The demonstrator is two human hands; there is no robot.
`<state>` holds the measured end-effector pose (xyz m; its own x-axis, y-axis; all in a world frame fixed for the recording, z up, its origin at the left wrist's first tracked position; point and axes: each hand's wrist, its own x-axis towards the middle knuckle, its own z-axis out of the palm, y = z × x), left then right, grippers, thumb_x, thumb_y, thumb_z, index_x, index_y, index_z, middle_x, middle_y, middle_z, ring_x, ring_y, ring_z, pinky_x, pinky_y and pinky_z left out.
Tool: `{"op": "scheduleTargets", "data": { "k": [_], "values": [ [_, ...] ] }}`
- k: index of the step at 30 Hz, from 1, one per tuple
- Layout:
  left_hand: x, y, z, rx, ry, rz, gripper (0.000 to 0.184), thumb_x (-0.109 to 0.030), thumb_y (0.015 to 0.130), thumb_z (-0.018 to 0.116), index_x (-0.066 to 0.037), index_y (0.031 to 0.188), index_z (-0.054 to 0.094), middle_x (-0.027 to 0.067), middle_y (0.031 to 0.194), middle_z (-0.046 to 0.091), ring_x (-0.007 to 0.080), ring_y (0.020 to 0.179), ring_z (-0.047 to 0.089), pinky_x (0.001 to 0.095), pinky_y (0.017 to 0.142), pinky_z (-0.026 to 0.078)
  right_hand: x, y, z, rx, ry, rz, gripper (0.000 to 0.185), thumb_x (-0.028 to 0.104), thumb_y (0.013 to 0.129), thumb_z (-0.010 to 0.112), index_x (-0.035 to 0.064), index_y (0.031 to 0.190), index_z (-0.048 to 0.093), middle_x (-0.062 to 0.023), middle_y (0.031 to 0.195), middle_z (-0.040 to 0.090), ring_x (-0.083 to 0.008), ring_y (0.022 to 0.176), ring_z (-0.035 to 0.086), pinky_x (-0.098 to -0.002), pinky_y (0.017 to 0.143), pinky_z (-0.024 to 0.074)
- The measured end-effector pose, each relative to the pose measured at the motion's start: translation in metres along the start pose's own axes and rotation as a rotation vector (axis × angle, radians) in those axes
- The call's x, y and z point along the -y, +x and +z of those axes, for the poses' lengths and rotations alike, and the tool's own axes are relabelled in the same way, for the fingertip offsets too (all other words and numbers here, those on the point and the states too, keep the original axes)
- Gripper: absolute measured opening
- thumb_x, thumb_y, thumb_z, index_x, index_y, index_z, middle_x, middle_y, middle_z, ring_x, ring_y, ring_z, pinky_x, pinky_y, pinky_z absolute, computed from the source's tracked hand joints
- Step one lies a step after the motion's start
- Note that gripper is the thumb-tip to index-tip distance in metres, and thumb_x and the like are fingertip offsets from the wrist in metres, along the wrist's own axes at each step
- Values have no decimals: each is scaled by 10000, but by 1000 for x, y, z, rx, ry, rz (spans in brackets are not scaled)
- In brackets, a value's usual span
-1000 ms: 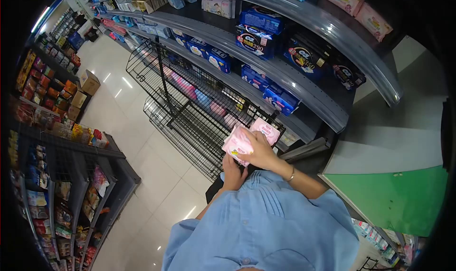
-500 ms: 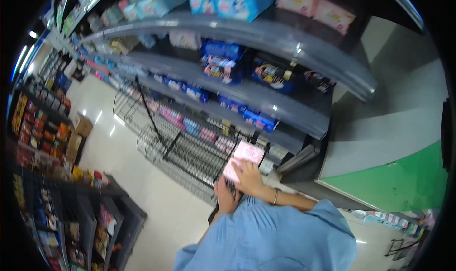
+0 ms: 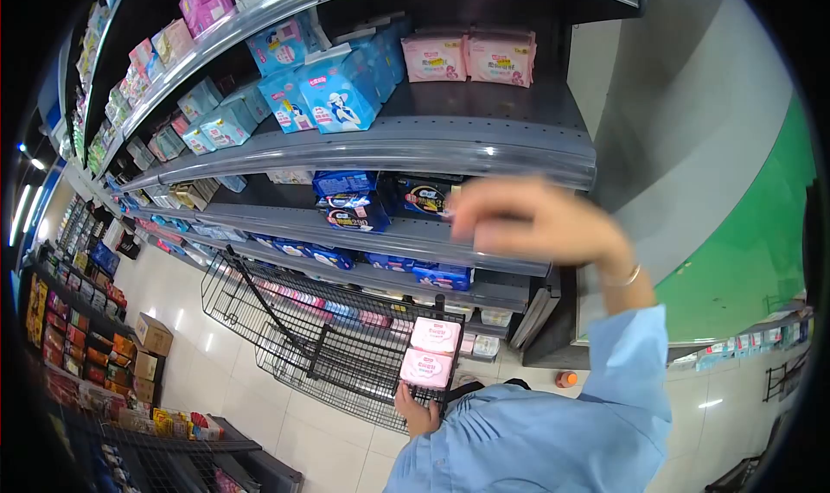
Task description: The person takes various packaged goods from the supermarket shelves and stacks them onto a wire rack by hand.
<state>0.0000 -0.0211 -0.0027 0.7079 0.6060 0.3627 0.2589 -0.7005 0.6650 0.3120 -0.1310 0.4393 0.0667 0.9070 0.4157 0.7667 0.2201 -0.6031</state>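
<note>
My left hand is low at the near end of a black wire shopping cart, with its fingers curled over the cart's rim beside two pink packs. The nearer pink pack and the farther pink pack lie side by side, label up, on the cart's near end. My right hand is raised in front of the shelves, smeared by motion. Its fingers point left with the thumb apart below, and nothing shows in them. Behind its fingertips stands a dark pack.
Two pink packs stand on the upper shelf, right of several blue packs. Blue packs fill a lower shelf. A grey and green panel rises at right. An orange-topped item is on the floor.
My right hand has let go of the pink packs and risen to the right, up before the shelves. My left hand stays low by the cart. The view has tilted up.
</note>
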Motion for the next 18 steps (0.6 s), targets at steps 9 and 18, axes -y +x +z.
{"op": "scheduleTargets", "data": {
  "k": [9,18],
  "values": [
    [1,-1,5,-57,13,-6,837,-78,684,641,79,1389,217,292,1405,292,463,1256,291,550,1064,202,-150,101,-153,-323,-1253,416,721,300,674,724,62,1306,473,-216,1290,507,-366,1189,493,-444,1014,393],
    [-4,-2,5,-112,-69,-54,819,-62,706,617,65,1401,202,264,1429,283,414,1322,278,548,1111,161,-189,115,-189,-14,-1460,648,707,400,692,758,6,1218,498,-233,1150,597,-381,1053,592,-465,896,474]
  ]
}}
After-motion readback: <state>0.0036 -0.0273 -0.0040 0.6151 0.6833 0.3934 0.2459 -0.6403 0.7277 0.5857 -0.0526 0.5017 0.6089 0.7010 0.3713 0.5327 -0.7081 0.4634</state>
